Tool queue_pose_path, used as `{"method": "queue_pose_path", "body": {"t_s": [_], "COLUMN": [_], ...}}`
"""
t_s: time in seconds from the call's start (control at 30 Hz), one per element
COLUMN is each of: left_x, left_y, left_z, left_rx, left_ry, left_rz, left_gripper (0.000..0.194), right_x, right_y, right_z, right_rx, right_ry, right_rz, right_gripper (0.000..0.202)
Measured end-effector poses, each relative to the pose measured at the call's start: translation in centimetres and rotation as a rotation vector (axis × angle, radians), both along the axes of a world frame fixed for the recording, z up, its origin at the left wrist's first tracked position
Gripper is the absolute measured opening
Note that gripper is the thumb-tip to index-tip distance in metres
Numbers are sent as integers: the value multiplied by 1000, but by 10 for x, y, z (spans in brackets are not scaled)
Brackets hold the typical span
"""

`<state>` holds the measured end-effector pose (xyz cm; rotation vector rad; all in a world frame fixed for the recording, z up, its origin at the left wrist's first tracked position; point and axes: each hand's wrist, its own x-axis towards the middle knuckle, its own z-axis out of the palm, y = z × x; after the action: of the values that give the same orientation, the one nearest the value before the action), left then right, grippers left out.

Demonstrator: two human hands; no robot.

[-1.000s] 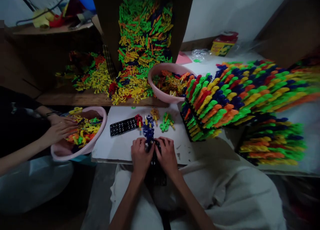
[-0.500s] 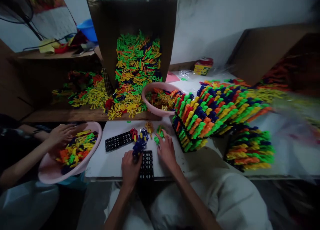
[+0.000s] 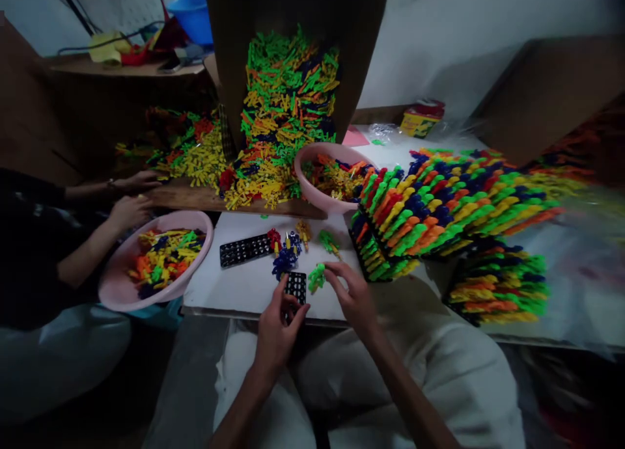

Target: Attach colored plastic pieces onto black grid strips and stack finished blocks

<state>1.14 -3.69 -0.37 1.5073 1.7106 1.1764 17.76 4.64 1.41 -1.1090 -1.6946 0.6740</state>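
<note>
My left hand (image 3: pixel 277 326) grips the near end of a black plastic tray (image 3: pixel 297 284) with rows of holes, its fingers and thumb on either side. Just right of the tray, my right hand (image 3: pixel 355 298) pinches some small green plastic figures (image 3: pixel 316 278) between thumb and fingertips. On the white table beyond lie dark blue figures (image 3: pixel 284 263), red figures (image 3: pixel 273 239), yellow figures (image 3: pixel 303 233) and more green figures (image 3: pixel 329 242). A second black tray (image 3: pixel 245 250) lies to the left of the blue ones.
Trays packed with upright coloured figures (image 3: pixel 420 208) are stacked at the right. A pink basin (image 3: pixel 326 205) of loose figures stands behind, before a cardboard box (image 3: pixel 364 52) spilling more. At the left a co-worker's hands (image 3: pixel 131 211) are near another pink basin (image 3: pixel 208 254).
My left hand has come away from the blue figures and taken the tray's near end. My right hand has brought some green figures nearer me, beside the tray. The view has shifted.
</note>
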Motion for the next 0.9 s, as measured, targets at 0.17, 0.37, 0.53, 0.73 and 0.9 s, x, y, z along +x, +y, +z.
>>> {"method": "queue_pose_path", "body": {"t_s": [0.17, 0.37, 0.53, 0.73, 0.9], "left_x": [7, -3, 0, 0, -3], "left_y": [24, 44, 52, 47, 49], "left_z": [-5, -10, -13, -23, -30], "left_rx": [-53, -37, -150, -62, -85], "left_ry": [59, 379, 542, 397, 288], "left_rz": [-93, 87, 117, 156, 163], "left_gripper": [18, 24, 27, 24, 28], "right_x": [-8, -28, -42, -46, -45], "right_y": [-17, -5, -24, -34, -33], "right_z": [-8, -49, -73, -72, -71], "right_rx": [-160, -89, -62, -51, -68], "right_ry": [118, -202, -425, -422, -413], "right_rz": [85, -15, -70, -121, -114], "right_gripper": [27, 34, 35, 35, 34]}}
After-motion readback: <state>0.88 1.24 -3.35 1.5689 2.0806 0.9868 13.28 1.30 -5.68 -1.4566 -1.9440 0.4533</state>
